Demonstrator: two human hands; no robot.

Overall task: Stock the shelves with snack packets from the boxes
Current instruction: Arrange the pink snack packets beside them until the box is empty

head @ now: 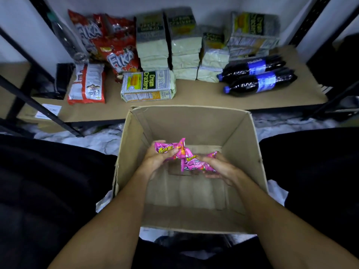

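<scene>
An open cardboard box stands between my knees, its bottom bare apart from what I hold. Inside it, my left hand grips a pink snack packet at the far left. Just to the right and lower, my right hand grips a second pink snack packet. The two packets touch in the middle. Beyond the box lies the low wooden shelf.
On the shelf lie red Fika bags at the left, cream cracker packs stacked in the middle and two dark soda bottles at the right. Black shelf posts stand on both sides. My dark-clothed knees flank the box.
</scene>
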